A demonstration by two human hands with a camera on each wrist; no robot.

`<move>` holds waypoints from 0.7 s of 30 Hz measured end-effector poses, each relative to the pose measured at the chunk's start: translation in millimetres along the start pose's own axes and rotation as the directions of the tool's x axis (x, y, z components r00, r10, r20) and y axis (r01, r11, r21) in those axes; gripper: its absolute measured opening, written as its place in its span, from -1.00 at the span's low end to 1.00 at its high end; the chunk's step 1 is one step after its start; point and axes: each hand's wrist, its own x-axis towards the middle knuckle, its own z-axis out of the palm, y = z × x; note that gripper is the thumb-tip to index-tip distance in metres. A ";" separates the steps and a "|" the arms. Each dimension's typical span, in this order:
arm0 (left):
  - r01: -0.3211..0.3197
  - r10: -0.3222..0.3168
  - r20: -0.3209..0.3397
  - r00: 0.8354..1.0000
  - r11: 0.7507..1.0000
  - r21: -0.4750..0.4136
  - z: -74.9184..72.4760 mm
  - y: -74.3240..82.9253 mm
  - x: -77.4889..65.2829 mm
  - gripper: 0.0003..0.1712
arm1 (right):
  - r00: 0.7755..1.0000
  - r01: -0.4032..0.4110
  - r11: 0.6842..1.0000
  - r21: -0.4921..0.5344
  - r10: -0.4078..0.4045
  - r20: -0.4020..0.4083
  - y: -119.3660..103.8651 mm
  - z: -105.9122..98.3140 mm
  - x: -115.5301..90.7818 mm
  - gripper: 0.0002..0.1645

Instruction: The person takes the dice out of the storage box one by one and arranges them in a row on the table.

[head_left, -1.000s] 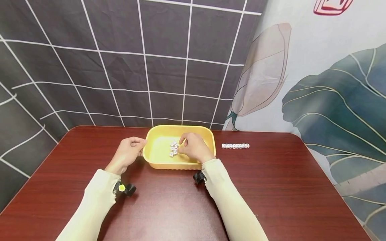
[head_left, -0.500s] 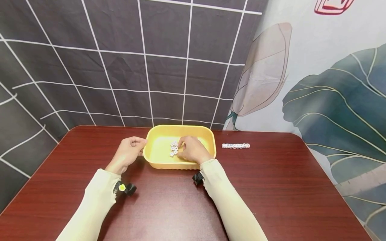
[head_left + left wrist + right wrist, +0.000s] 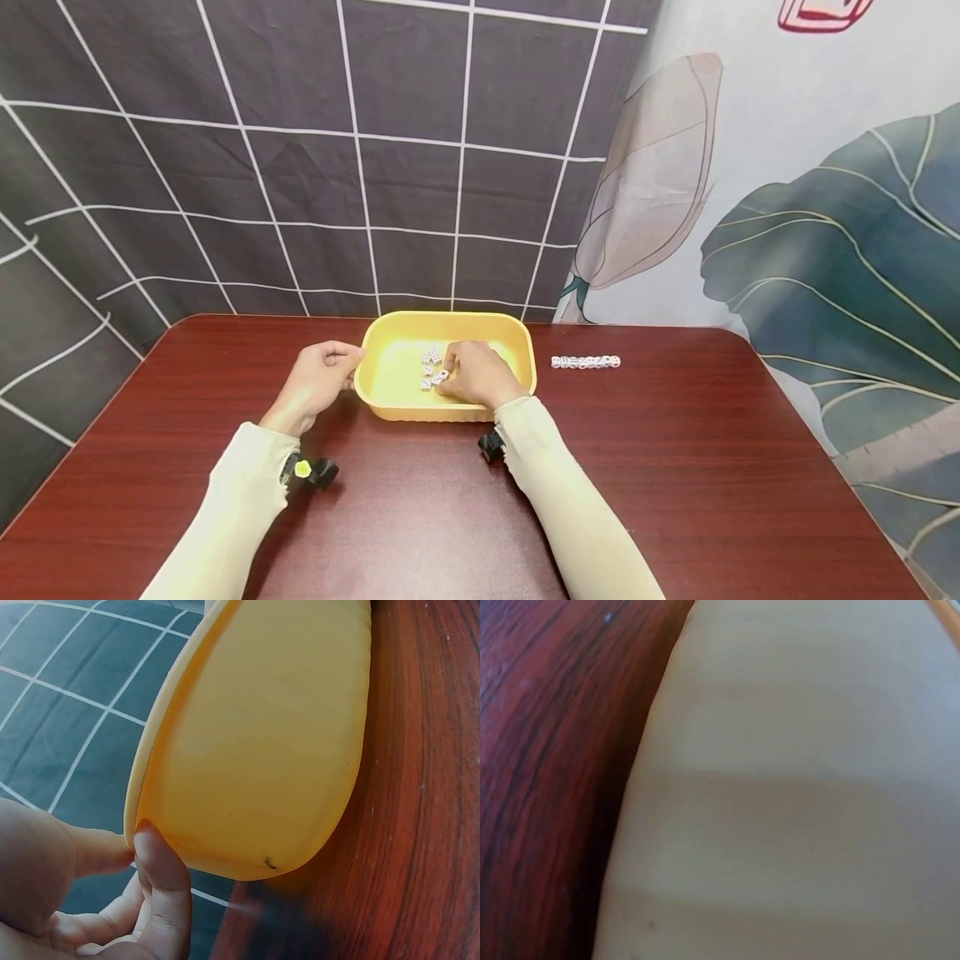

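A yellow plastic basin (image 3: 390, 411) stands near the back of the table, with several white dice (image 3: 427, 371) loose on its floor. My left hand (image 3: 318, 379) is at the basin's left end; in the left wrist view its thumb and finger (image 3: 161, 862) pinch the rim. Reaching over the front wall, my right hand (image 3: 480, 372) is down inside the basin, its fingers curled and the tips round a die (image 3: 444, 375) at the right of the group. The right wrist view shows only the basin's outer wall (image 3: 780, 825) up close, and that hand is out of it.
To the right of the basin, a straight row of dice (image 3: 586, 362) lies on the reddish-brown table (image 3: 420, 517). A dark cloth with white grid lines (image 3: 412, 192) hangs right behind the table, and a leaf-print cloth (image 3: 825, 250) hangs at the right.
My right fingertips have closed in on the dice and shifted slightly toward the front. The dice have spread a little apart. My left hand stays on the rim.
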 end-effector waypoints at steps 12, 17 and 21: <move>-0.003 0.003 -0.002 1.000 1.000 0.011 -1.4 -0.9 0.1 -0.60 | 0.999 0.048 0.998 0.028 -0.048 0.020 3.8 -5.2 0.2 -0.84; 0.000 0.000 -0.002 1.000 1.000 0.006 -0.8 0.6 -0.9 -0.58 | 0.999 0.026 0.999 0.040 -0.027 0.021 7.1 -9.0 -1.5 -0.88; 0.000 0.000 0.002 1.000 1.000 -0.002 -0.1 1.3 -1.1 -0.57 | 1.000 0.010 0.999 0.035 -0.010 0.022 9.3 -10.4 -1.9 -0.90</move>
